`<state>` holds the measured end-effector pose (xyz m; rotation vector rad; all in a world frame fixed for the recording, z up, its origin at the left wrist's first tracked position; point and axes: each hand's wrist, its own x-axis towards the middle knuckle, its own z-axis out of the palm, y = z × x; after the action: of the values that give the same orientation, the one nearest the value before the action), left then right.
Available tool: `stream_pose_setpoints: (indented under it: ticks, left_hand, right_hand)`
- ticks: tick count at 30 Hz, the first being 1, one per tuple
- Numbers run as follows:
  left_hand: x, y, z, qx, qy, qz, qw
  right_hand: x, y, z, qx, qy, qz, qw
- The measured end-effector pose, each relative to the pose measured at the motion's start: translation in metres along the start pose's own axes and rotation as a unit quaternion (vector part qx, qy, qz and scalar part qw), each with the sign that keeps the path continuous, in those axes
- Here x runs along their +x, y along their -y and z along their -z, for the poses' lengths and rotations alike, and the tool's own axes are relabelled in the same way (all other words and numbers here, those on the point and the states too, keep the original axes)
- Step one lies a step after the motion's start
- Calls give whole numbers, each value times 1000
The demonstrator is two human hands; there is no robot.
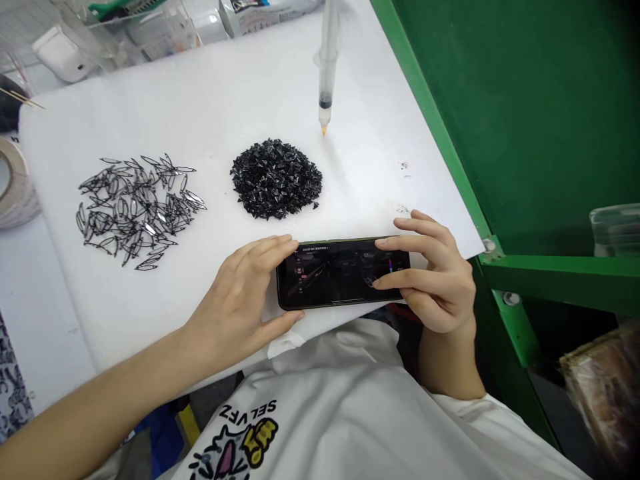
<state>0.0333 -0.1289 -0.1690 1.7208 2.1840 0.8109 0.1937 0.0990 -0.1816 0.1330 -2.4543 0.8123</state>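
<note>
A dark smartphone lies sideways between my two hands at the near edge of the white foam sheet, its screen lit with a mostly black picture. My left hand grips its left end, fingers on the upper edge and thumb at the lower corner. At the other end, my right hand holds the phone, with one fingertip on the screen and other fingers along the edge. Beyond the phone sits a heap of small shiny black pointed pieces. Thin black leaf-shaped outline pieces are scattered to the left.
A syringe with an orange tip stands upright behind the heap. Tape roll at the left edge; clear containers and a white case at the back. A green metal frame borders the right side.
</note>
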Motion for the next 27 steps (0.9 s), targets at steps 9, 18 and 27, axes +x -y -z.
stream_pose_setpoints:
  ticks: [9, 18, 27]
  left_hand:
    - [1, -1, 0, -13, -1, 1, 1000]
    - [1, -1, 0, -13, 2, 2, 1000]
    - [0, -1, 1, -15, 4, 9, 1000]
  right_hand:
    - [0, 0, 2, 10, 4, -3, 1000]
    - [3, 4, 2, -29, 71, -27, 997]
    - [4, 4, 1, -28, 32, -35, 998]
